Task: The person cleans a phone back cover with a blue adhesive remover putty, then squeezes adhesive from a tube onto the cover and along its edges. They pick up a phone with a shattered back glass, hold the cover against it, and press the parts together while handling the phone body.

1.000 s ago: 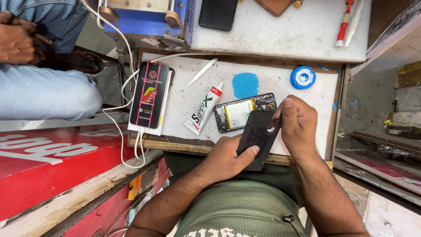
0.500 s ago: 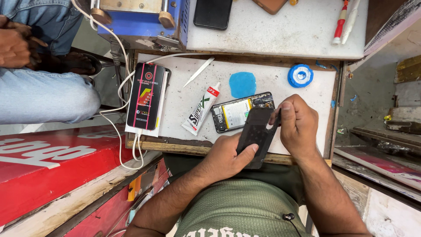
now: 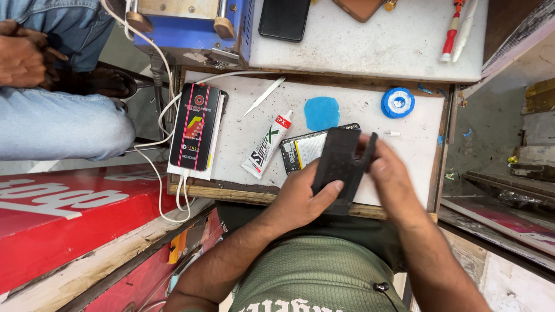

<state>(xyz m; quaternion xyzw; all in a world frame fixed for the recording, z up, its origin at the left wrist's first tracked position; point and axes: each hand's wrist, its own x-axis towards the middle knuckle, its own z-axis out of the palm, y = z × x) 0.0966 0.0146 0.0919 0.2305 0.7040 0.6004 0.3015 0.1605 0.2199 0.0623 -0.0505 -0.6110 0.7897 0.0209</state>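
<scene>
The flat black rectangular phone panel (image 3: 338, 167) sits above the near edge of the white worktop (image 3: 370, 110), and it hides part of the opened phone body with its exposed battery (image 3: 300, 151) lying just behind it, so only that body's left half shows. The left hand (image 3: 300, 199) is closed on the panel from below, thumb laid across its face. The right hand (image 3: 390, 179) is blurred, its fingers curled around a small dark piece (image 3: 370, 151) at the panel's upper right corner; what that piece is cannot be made out. To the left lie one white glue tube with a red cap (image 3: 267, 144) and one black phone with a red-patterned screen (image 3: 195, 127), resting on a white slab with white cables running from it. One blue round pad (image 3: 322, 112), one blue-and-white tape roll (image 3: 398, 102) and one thin white pick (image 3: 265, 96) lie farther back. On the upper white board, a second black phone (image 3: 284, 18) and a brown case (image 3: 359, 7) are cut off by the frame, beside a blue machine (image 3: 191, 29). At far left, another person's hand (image 3: 23, 58) rests on a knee in blue jeans.
</scene>
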